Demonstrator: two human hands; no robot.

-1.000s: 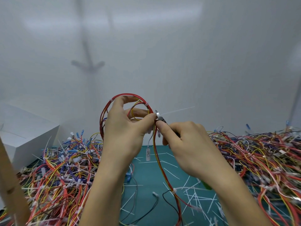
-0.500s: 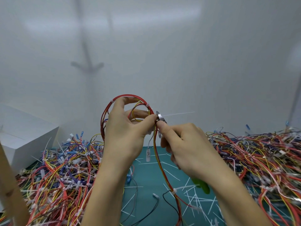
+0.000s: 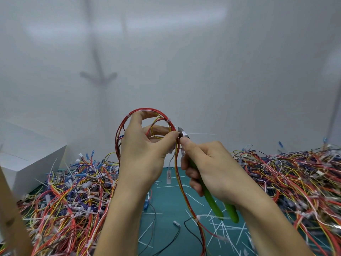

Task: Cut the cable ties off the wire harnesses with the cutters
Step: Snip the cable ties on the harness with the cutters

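My left hand (image 3: 145, 152) holds up a looped wire harness (image 3: 147, 112) of red, yellow and white wires, thumb and fingers pinching the bundle. White cable ties (image 3: 168, 120) wrap the loop at its top left and top right. My right hand (image 3: 212, 169) grips the green-handled cutters (image 3: 214, 202). Their metal jaws (image 3: 182, 133) sit against the bundle just right of my left thumb, where a thin white tie tail (image 3: 203, 134) sticks out to the right. The harness tail hangs down to the mat.
Big heaps of tied harnesses lie at left (image 3: 70, 196) and right (image 3: 295, 182). Cut white tie pieces (image 3: 225, 230) litter the teal mat (image 3: 166, 204) between them. A white box (image 3: 27, 161) stands far left, a wooden post (image 3: 11, 218) at the bottom left.
My right hand has turned and dropped slightly, so the green cutter handles now show below it. The jaws stay at the same spot on the bundle. My left hand has held still.
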